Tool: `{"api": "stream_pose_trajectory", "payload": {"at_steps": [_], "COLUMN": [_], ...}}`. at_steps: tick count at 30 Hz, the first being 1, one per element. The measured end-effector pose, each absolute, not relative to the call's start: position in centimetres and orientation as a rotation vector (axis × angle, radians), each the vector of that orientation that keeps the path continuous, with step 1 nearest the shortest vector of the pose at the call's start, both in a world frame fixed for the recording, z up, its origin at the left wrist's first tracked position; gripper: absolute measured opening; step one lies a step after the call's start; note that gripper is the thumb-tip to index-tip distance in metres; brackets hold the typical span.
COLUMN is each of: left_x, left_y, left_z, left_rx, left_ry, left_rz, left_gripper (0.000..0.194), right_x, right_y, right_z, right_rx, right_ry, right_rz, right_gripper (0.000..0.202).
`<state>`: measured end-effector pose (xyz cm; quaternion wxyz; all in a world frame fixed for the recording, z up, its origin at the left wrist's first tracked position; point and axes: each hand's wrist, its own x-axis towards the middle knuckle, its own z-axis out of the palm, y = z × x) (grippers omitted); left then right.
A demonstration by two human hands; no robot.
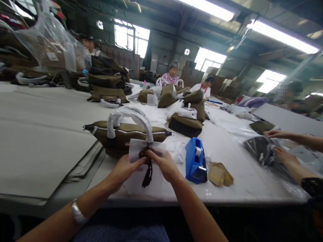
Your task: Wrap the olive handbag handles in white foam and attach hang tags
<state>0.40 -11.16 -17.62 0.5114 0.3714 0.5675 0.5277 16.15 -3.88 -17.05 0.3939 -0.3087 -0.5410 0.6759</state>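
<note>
An olive handbag [126, 129] with a silver zip and dark trim stands upright on the table in front of me, its handles [137, 116] wrapped in white padding. From the base of one handle hangs a leopard-patterned charm [143, 153] with a black tassel [146, 178]. A sheet of white tissue paper [135, 146] lies behind the charm, against the bag. My left hand [127, 169] and my right hand [166, 164] are closed on the charm from either side, thumbs in front. Their other fingers are mostly hidden behind the paper.
A blue tape dispenser [195, 161] and tan card pieces [220, 174] lie to my right. Large paper sheets [47, 148] cover the left side. More olive bags [186, 122] are piled farther back. At right, a co-worker's hands [285, 154] handle a plastic-wrapped item [259, 148].
</note>
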Motion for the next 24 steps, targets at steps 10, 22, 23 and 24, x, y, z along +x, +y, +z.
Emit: {"api": "stream_pose_trajectory", "payload": {"at_steps": [10, 22, 23, 24], "left_x": [0.1, 1.5, 1.6, 1.7], "left_y": [-11.4, -12.4, -12.5, -12.7], "left_z": [-18.2, -18.1, -18.1, -18.1], "left_rx": [0.854, 0.936, 0.953, 0.97], "left_ry": [1.368, 1.356, 1.368, 1.383], "left_rz": [1.264, 1.416, 1.458, 1.493], "left_gripper": [0.053, 0.046, 0.045, 0.045], "right_x": [20.1, 16.2, 16.0, 15.9], "right_y": [-4.2, -6.4, -6.4, -6.2], "right_z": [-20.2, -22.3, -22.9, -23.5], "right_rx": [-0.763, -0.979, -1.049, -1.103], "right_ry": [-1.031, -1.433, -1.456, -1.476], "right_rz": [1.88, 1.556, 1.445, 1.344], "right_gripper": [0.047, 0.063, 0.069, 0.076]}}
